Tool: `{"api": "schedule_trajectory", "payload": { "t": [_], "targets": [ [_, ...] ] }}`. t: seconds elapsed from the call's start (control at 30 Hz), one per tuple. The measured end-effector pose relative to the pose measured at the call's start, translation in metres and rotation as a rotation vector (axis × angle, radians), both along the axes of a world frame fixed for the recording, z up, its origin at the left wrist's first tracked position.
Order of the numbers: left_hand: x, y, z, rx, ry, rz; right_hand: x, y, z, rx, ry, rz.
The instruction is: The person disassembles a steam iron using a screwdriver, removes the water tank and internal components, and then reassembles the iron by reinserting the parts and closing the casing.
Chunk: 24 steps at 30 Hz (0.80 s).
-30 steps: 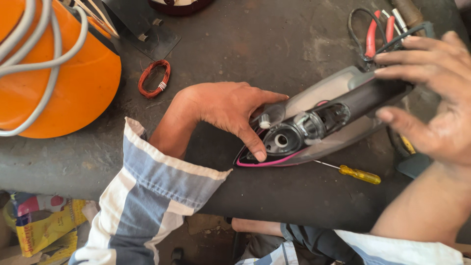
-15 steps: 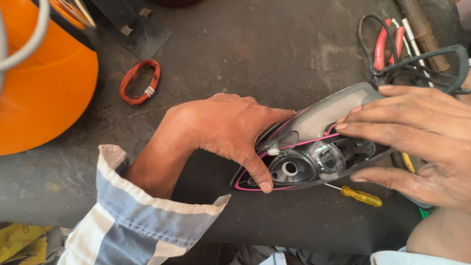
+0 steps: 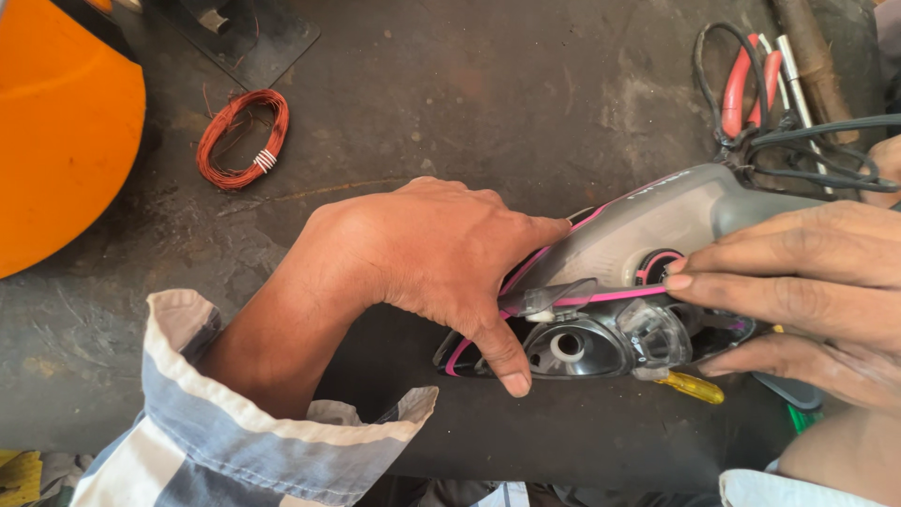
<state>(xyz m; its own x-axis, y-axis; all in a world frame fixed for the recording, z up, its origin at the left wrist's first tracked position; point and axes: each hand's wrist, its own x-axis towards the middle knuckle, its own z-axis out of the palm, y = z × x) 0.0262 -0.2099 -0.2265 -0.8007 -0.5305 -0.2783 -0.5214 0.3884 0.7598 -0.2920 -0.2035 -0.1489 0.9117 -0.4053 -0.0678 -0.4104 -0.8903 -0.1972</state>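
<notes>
On the dark workbench (image 3: 526, 113), grey-and-pink iron housing (image 3: 638, 235), left hand (image 3: 422, 253) fingers clamped over its nose, right hand (image 3: 807, 291) fingers pinching its middle

A repair workshop: a stained dark workbench (image 3: 488, 103) strewn with red-handled pliers (image 3: 746, 80), a copper wire coil (image 3: 242, 139) and a yellow-handled screwdriver (image 3: 693, 386).

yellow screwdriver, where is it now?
Head view, lower right: the yellow screwdriver lies on the dark table, handle poking out under the iron, below the right hand.

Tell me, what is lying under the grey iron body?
Under the grey iron body only a yellow screwdriver handle sticks out on the dark workbench. Its shaft is covered by the iron and the right hand.
</notes>
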Motion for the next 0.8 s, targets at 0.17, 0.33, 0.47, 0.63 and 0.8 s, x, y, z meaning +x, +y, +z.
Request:
{"api": "schedule_trajectory", "payload": {
  "t": [0.17, 0.33, 0.47, 0.63, 0.8],
  "targets": [
    [0.001, 0.000, 0.002, 0.006, -0.013, -0.005, -0.002, 0.001, -0.004, 0.007, -0.037, 0.027],
    [0.003, 0.002, 0.004, 0.000, -0.043, -0.002, 0.001, 0.005, 0.000, 0.015, -0.004, -0.012],
    [0.007, 0.004, 0.005, -0.002, -0.042, 0.014, 0.004, 0.006, 0.001, 0.004, 0.000, -0.031],
    [0.010, 0.008, 0.004, -0.033, -0.081, 0.043, 0.010, 0.010, 0.000, -0.007, 0.025, -0.047],
    [0.012, 0.009, 0.002, -0.083, -0.121, 0.056, 0.020, 0.016, 0.003, -0.014, 0.046, -0.077]
  ]
}}
